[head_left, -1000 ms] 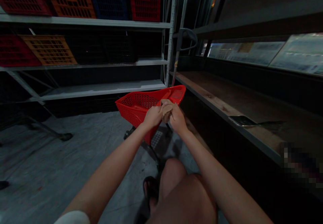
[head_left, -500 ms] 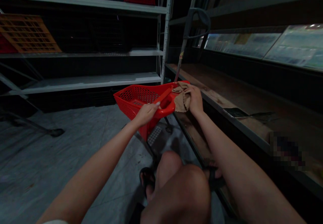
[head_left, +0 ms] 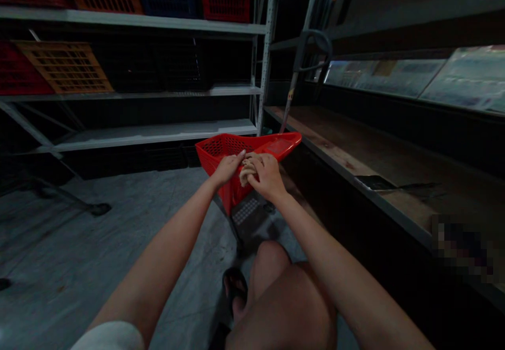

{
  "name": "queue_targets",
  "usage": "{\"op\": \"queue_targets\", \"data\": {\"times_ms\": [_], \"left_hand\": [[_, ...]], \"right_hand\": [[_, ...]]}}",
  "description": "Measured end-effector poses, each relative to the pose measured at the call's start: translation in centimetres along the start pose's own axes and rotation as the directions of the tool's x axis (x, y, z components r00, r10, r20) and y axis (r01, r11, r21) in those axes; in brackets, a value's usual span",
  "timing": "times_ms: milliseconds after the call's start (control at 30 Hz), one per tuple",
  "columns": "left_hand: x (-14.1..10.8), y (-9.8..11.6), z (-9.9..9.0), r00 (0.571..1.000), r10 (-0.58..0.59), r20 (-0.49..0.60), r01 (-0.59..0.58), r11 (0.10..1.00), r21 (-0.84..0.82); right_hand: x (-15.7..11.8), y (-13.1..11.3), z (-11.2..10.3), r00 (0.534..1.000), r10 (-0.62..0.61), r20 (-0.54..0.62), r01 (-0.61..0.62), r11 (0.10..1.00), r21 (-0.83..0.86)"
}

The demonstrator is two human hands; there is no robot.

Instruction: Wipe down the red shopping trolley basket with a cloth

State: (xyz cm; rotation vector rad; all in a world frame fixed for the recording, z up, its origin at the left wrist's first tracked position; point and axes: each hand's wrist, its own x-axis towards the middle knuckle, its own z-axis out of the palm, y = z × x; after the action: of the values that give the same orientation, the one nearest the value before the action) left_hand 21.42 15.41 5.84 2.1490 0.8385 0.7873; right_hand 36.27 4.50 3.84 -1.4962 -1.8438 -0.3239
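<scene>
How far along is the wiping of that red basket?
Nothing visibly finished: dim light hides any cleaned patches. In hand: right hand presses a tan cloth on the red basket near rim while left hand steadies it. The far rim and inside are not being touched.
</scene>
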Motion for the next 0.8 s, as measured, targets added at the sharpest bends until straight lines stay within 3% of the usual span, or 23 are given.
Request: {"op": "queue_targets", "data": {"times_ms": [167, 300, 433, 533, 633, 800], "left_hand": [[-1.2, -0.1, -0.2, 0.999, 0.033, 0.007, -0.032, 0.998, -0.062], [-3.3, -0.2, -1.7, 0.999, 0.04, -0.029, -0.042, 0.997, -0.058], [-5.3, -1.6, -5.0, 0.999, -0.009, -0.037, 0.007, 0.998, -0.063], [-6.2, -3.6, -8.8, 0.993, -0.082, -0.089, 0.076, 0.995, -0.068], [-6.7, -5.6, -12.9, 0.989, -0.113, -0.097, 0.107, 0.992, -0.059], [-7.7, -6.2, -17.7, 0.984, -0.181, -0.008, 0.181, 0.98, 0.079]], "right_hand": [[0.0, 2.6, -1.4, 0.978, -0.139, 0.158, 0.151, 0.986, -0.066], [-0.9, 6.2, -2.8, 0.989, -0.124, 0.081, 0.128, 0.991, -0.047], [-2.5, 10.5, -3.9, 0.997, 0.038, -0.072, -0.036, 0.999, 0.02], [-2.7, 11.4, -2.7, 0.99, 0.104, -0.1, -0.097, 0.993, 0.071], [-1.3, 8.4, 0.4, 0.99, 0.055, -0.128, -0.045, 0.996, 0.078], [2.2, -2.9, 6.0, 0.987, -0.063, -0.145, 0.069, 0.997, 0.039]]}}
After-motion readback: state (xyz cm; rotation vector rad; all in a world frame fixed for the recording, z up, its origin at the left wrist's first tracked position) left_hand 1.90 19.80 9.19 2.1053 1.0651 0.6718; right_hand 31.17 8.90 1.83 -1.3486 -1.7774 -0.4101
